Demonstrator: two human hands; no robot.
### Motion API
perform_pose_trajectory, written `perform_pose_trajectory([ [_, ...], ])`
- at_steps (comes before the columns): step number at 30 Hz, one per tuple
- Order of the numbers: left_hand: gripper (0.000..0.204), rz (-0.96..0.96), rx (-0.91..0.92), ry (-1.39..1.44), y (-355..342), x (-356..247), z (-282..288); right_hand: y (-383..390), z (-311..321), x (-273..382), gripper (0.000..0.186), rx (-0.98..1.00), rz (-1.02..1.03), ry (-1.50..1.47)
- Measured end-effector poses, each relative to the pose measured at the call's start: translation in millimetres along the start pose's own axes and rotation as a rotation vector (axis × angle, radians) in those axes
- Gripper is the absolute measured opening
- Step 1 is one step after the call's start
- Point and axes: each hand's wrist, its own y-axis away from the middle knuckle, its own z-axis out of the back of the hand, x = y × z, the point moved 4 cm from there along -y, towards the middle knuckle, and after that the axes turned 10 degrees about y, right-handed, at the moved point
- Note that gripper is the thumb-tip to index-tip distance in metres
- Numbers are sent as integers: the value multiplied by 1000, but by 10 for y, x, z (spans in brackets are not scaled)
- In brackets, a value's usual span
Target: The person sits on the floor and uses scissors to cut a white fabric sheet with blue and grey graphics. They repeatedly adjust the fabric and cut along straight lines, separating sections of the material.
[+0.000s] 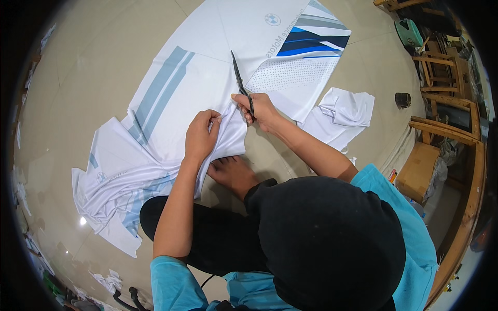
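Note:
A large sheet of white printed fabric is spread on the floor, with grey-blue stripes at its left and a blue, black and grey pattern at its upper right. My right hand is closed round the handles of black scissors. Their long blades point up and away over the cloth, and look nearly together. Just left of it, my left hand pinches a gathered fold of the same fabric. Cloth hangs in creases below both hands and bunches in a heap at the left.
A crumpled white fabric piece lies to the right on the tiled floor. Beyond it are a small dark cylinder, wooden frames and a cardboard box. Cloth scraps lie at lower left.

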Motion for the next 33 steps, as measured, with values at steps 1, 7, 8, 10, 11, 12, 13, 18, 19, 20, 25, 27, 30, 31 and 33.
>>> perform_pose_trajectory([
  [1,17,5,1,0,1,-2,1,-3,-3,-2,44,-1,-4,-2],
  [7,16,0,2,0,-14,-19,-9,-9,17,12,42,-16,2,-7],
  [8,16,2,1,-1,-6,-23,-3,-2,9,15,41,-17,-2,-5],
  [10,16,-6,0,-3,-17,-16,-16,-10,24,1,41,-20,5,-3],
  [11,16,-11,-1,-3,-22,-13,-23,-14,32,-4,41,-21,8,-2],
  [12,16,-8,-1,-2,-20,-11,-19,-15,29,-1,41,-27,6,5],
  [13,16,-6,0,-2,-18,-10,-16,-15,29,4,41,-32,4,11],
  [18,16,0,5,-4,-17,-26,-9,-19,32,19,41,-31,3,20],
  [19,16,1,6,-12,-14,-23,-7,-21,30,38,40,-23,0,23],
  [20,16,2,7,-21,-12,-20,-4,-25,25,58,40,-15,-2,26],
  [25,16,-4,3,-19,-10,-11,-13,-86,26,159,42,-22,-20,-16],
  [27,16,-7,-1,-15,-6,-3,-13,-101,24,192,43,-28,-17,-24],
  [30,16,-1,2,-15,-5,-6,-12,-129,29,217,42,-28,-4,-17],
  [31,16,5,5,-17,-8,-11,-11,-135,32,224,42,-27,1,-15],
  [33,16,11,7,-18,-10,-15,-12,-152,35,230,41,-23,3,-15],
])
